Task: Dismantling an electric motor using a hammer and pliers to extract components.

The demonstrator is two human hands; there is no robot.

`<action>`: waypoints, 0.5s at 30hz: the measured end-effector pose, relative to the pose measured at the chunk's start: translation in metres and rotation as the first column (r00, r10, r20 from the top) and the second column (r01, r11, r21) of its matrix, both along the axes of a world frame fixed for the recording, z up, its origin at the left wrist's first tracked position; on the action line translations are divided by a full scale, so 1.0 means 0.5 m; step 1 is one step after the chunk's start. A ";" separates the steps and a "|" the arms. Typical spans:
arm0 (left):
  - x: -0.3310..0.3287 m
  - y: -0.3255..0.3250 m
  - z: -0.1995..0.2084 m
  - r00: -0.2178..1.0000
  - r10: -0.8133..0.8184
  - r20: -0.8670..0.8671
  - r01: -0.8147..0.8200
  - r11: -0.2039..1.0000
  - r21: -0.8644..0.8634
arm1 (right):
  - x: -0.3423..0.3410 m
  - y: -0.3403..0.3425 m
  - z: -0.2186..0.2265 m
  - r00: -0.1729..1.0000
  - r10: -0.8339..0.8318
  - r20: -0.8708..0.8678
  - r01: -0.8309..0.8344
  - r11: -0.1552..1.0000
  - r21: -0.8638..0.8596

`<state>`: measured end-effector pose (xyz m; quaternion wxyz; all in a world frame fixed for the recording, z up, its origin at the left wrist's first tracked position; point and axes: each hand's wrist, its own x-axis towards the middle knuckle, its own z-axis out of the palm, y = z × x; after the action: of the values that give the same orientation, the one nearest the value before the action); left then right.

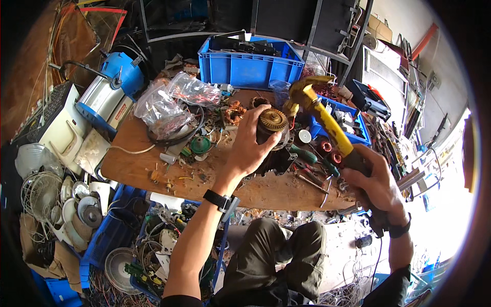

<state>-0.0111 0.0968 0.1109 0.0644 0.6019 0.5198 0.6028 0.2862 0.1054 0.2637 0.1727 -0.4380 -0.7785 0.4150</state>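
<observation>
Over the wooden bench (245,198), the left hand (247,146) pinches the motor part (272,120) between thumb and fingers; the right hand (379,179) wraps the hammer (333,127). Those left fingertips are best kept low, clear of its head!

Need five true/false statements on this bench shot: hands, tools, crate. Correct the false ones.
1. The right hand grips a hammer. True.
2. Nothing is held on the left. False: the left hand holds a round ribbed part.
3. The hammer is all red. False: its shaft is yellow.
4. A large blue crate stands beyond the held part. True.
5. The left wrist is bare. False: it wears a dark wristband.
</observation>
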 end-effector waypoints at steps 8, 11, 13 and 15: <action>0.002 -0.003 0.001 1.000 0.015 -0.007 -0.015 1.000 0.005 | -0.011 -0.009 0.000 1.000 -0.004 0.022 0.005 1.000 -0.004; 0.001 -0.006 0.000 1.000 0.008 0.009 -0.008 1.000 -0.026 | -0.007 -0.006 0.011 0.999 -0.033 0.015 0.035 0.994 -0.100; -0.001 -0.006 -0.001 1.000 0.018 -0.012 -0.018 1.000 -0.009 | -0.004 -0.001 0.014 0.999 -0.010 -0.033 0.007 0.994 -0.106; -0.002 -0.008 0.001 0.999 0.026 -0.031 -0.026 1.000 0.008 | 0.006 0.001 0.009 0.987 -0.047 -0.153 0.033 0.995 -0.091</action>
<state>-0.0121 0.0927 0.1114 0.0460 0.6046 0.5261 0.5963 0.2892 0.1061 0.2680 0.2215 -0.4269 -0.7347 0.4784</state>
